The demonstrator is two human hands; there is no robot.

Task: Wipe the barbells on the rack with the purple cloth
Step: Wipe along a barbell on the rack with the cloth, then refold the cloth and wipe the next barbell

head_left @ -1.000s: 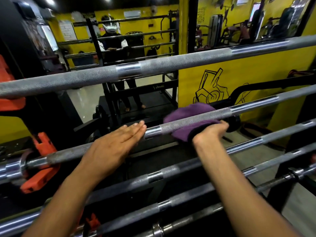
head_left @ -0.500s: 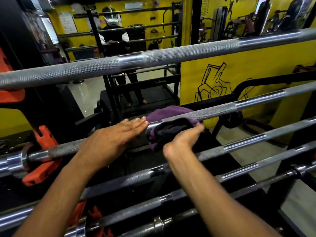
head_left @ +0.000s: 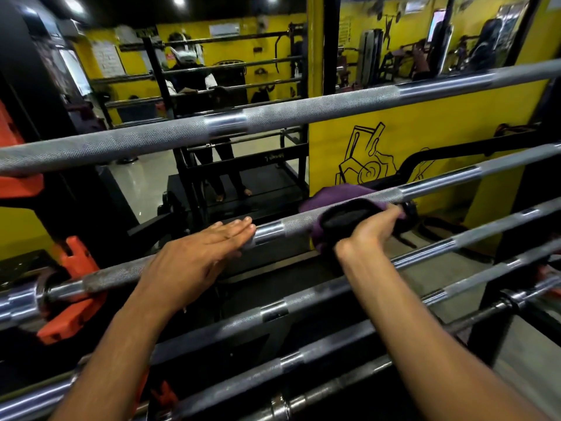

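Note:
Several steel barbells lie across the rack one below another. The second barbell from the top (head_left: 440, 182) runs from lower left to upper right. The purple cloth (head_left: 337, 194) is wrapped around its knurled middle. My right hand (head_left: 367, 230) grips the cloth from below, fingers curled round it and the bar. My left hand (head_left: 194, 262) rests flat on the same barbell to the left, fingers straight, tips at a smooth ring. The top barbell (head_left: 273, 121) passes above both hands.
Orange rack holders (head_left: 73, 299) carry the bars at the left. Lower barbells (head_left: 334, 296) cross under my forearms. A mirror (head_left: 212, 86) behind the rack reflects a person and the bars. A yellow wall with a black drawing (head_left: 425, 132) stands at the right.
My right hand slid the cloth leftward along the second barbell toward my left hand, then back to the right. My left hand has stayed flat on the bar.

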